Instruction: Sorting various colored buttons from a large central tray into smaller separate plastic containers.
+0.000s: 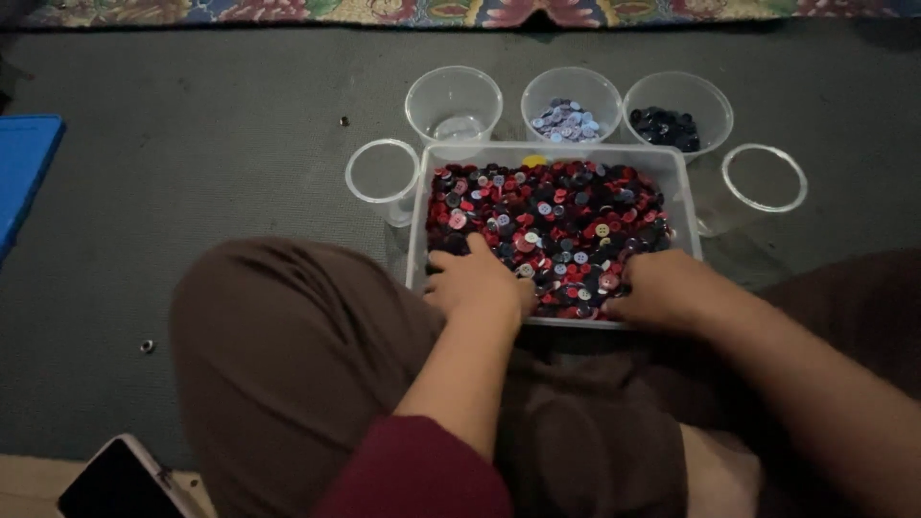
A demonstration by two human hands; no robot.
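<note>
Sitting cross-legged on a grey floor mat (pixel 211 173), you have both hands in a tray of buttons.
Mat: dark grey, with a patterned rug edge along the top and a blue board (pixel 24 168) at far left.
Tray: a clear rectangular bin (pixel 686 192) just ahead of your knees, heaped with red, black and pale buttons (pixel 552 216).
Cups: five clear cups (pixel 453 101) arc behind the bin; one holds lilac buttons (pixel 566 122), one black buttons (pixel 667 127), three look empty.
Left hand (pixel 480 283): palm down on the heap at the near left corner, fingers curled into the buttons; I cannot tell whether they pinch any.
Right hand (pixel 662 288): at the near right edge, fingers tucked under; grip hidden.
Phone (pixel 120 480): dark screen, beside your left knee.
Strays: two small pieces (pixel 147 345) already lie loose on the mat.
Risk: the heap sits level with the rim, so raking could likely push buttons over the near edge into your lap; dim light may blur dark colours.
</note>
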